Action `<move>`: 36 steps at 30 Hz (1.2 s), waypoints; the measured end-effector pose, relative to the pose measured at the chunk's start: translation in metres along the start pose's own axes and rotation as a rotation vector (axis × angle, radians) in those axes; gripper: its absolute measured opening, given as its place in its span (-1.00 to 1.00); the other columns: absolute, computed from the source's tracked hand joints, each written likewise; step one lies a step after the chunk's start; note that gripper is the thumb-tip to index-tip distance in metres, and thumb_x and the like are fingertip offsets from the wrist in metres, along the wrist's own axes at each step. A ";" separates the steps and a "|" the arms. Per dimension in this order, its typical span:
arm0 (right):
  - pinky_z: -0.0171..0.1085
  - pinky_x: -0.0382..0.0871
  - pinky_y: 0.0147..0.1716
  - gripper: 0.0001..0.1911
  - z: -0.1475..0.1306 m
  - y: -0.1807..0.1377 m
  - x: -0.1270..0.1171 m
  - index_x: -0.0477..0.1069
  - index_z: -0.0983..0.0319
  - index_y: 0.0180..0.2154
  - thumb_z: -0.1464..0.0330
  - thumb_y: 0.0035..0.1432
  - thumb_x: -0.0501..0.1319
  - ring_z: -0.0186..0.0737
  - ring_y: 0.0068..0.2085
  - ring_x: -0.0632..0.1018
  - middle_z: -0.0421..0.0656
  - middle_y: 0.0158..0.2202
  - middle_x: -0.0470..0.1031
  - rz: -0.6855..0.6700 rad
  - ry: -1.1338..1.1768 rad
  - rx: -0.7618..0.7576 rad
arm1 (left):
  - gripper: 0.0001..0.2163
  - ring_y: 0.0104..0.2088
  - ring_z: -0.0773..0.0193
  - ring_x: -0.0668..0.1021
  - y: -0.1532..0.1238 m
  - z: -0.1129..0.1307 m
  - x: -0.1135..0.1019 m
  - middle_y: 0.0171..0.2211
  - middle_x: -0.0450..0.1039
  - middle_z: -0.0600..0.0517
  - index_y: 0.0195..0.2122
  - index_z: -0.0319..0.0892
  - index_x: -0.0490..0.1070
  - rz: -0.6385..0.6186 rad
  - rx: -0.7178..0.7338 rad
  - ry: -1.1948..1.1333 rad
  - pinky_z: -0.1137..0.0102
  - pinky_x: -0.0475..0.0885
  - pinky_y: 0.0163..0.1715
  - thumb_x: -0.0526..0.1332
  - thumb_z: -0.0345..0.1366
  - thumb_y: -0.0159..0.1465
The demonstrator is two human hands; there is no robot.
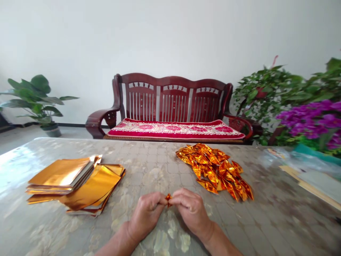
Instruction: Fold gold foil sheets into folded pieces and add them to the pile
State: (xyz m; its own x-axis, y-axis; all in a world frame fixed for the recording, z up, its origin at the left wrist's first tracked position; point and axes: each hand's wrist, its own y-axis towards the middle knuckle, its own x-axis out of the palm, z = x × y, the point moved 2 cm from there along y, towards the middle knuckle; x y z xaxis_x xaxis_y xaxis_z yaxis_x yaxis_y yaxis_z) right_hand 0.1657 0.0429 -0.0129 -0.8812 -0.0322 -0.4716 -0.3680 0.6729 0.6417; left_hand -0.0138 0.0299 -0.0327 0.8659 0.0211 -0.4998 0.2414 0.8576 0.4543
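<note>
Between my two hands, at the front middle of the table, is a small folded piece of gold foil paper (168, 200). The fingers of my left hand (148, 209) pinch its left side. From the right, my right hand (192, 209) pinches it too, and most of the piece is hidden by the fingers. Off to the left lies a stack of flat gold foil paper sheets (60, 172), spread in uneven layers. Beyond my right hand is a heap of folded gold foil pieces (205, 161) with pointed ends.
The table (149, 167) has a patterned cover. At its right edge lie clear plastic (279, 158) and flat boards (314, 179). Purple flowers (314, 117) and leafy plants stand right. Behind are a wooden bench (173, 96) and, left, a potted plant (42, 96).
</note>
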 end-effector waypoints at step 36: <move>-0.39 0.36 -0.37 -0.74 0.015 -0.004 0.002 0.48 0.15 -0.35 0.61 -0.03 0.22 -0.29 -0.40 0.58 -0.28 -0.44 0.58 0.021 -0.166 0.268 | -0.73 -0.52 0.36 0.49 0.004 -0.008 0.012 -0.55 0.45 0.13 -0.45 -0.10 0.40 -0.156 -0.187 0.118 0.57 0.29 -0.50 0.03 -0.26 0.37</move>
State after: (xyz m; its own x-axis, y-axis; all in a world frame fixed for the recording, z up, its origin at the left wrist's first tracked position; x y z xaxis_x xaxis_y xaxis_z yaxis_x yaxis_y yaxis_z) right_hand 0.1696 0.0513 -0.0250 -0.8190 0.0901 -0.5666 -0.2393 0.8439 0.4802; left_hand -0.0058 0.0378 -0.0422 0.7648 -0.0683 -0.6406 0.2733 0.9349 0.2266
